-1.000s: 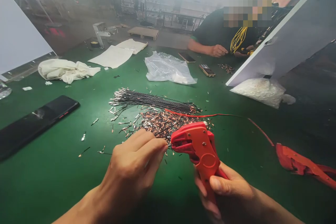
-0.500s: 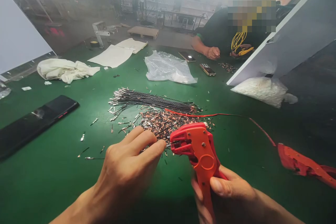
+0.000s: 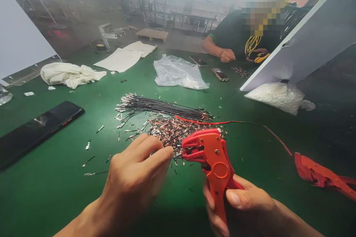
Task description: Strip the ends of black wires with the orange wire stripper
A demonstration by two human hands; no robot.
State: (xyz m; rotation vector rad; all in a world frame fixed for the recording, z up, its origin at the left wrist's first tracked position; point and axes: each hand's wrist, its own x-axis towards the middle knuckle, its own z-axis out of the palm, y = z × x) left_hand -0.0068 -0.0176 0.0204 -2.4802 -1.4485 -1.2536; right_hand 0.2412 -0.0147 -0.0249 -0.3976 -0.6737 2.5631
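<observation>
My right hand point(image 3: 239, 200) is wrapped round the handle of a red and orange wire stripper point(image 3: 215, 153), its jaws pointing left. My left hand point(image 3: 141, 170) pinches a thin dark wire point(image 3: 178, 150), whose far end reaches the mouth of the jaws. Most of that wire is hidden behind the fingers. Just behind the tool lies a heap of short black and copper wire scraps point(image 3: 169, 129). Beyond the heap rests a bundle of black wires point(image 3: 164, 106) with silver terminals at its left end.
A second red wire stripper point(image 3: 322, 174) lies at the right, with a red cord point(image 3: 236, 121) running to the heap. On the left is a large black phone point(image 3: 41, 133). A clear plastic bag point(image 3: 179, 72) and a white cloth point(image 3: 69, 74) lie farther back. Opposite, a person's hand point(image 3: 227, 55) rests on the table.
My left hand has drawn slightly left, away from the stripper's jaws, and more of the wire shows. The stripper has shifted a little to the right.
</observation>
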